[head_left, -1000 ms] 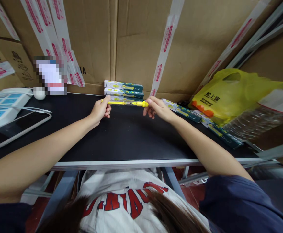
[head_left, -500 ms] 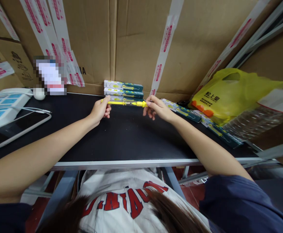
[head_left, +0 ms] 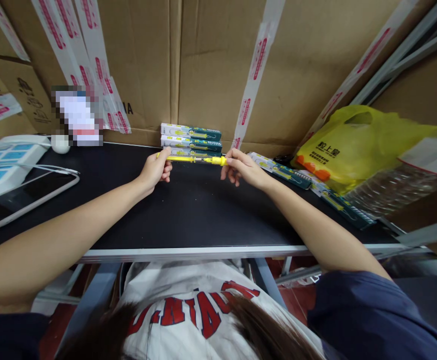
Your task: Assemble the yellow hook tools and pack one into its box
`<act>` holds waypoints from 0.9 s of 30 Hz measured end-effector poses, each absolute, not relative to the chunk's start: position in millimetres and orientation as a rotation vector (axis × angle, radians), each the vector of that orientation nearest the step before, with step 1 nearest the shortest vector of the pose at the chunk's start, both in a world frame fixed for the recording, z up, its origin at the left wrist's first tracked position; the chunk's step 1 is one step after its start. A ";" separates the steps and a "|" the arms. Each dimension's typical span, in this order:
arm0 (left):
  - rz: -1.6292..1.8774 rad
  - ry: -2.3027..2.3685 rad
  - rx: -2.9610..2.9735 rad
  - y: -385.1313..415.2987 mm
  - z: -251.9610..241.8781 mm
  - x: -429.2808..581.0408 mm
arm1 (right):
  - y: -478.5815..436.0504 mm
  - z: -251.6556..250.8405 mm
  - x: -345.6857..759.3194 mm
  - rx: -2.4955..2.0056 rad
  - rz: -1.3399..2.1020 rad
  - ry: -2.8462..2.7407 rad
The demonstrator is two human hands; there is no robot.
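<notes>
Both hands hold a slim yellow pen-like tool [head_left: 194,159] level above the black tabletop [head_left: 188,215]. My left hand [head_left: 154,171] pinches its left end with curled fingers. My right hand [head_left: 241,169] grips the thicker yellow cap end. Just behind the tool, a short stack of green and white boxes [head_left: 190,138] leans against the cardboard wall.
More green boxes [head_left: 301,182] lie in a row at the right, beside a yellow plastic bag [head_left: 353,145] and a clear plastic bag [head_left: 398,190]. A white power strip [head_left: 1,160], a phone [head_left: 23,195] and a white round object [head_left: 60,144] sit at the left. Cardboard cartons [head_left: 211,65] wall the back.
My right hand's fingers have shifted slightly on the cap end. The tool and my left hand stay where they were.
</notes>
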State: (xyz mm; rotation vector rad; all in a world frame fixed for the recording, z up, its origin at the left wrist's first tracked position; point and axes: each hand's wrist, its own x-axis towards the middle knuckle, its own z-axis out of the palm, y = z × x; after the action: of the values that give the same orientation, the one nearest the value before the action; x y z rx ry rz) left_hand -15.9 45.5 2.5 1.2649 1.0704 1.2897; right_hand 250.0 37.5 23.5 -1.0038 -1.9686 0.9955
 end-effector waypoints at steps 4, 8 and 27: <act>1.287 1.070 1.271 45.8 2.3 -16.2 | 38.6 22.0 249.5 -1.052 0.937 -2.001; 1.294 1.066 1.268 46.1 1.8 -16.2 | 39.0 22.1 249.9 -1.046 0.935 -1.980; 1.295 1.134 1.270 43.7 2.9 -17.2 | 42.0 18.0 250.2 -0.866 0.919 -2.001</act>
State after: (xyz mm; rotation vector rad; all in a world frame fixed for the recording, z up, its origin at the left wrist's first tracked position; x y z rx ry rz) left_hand -17.2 43.7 2.9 1.2702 1.1336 1.2951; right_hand 250.2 42.0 18.0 -0.8658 -2.0005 0.9188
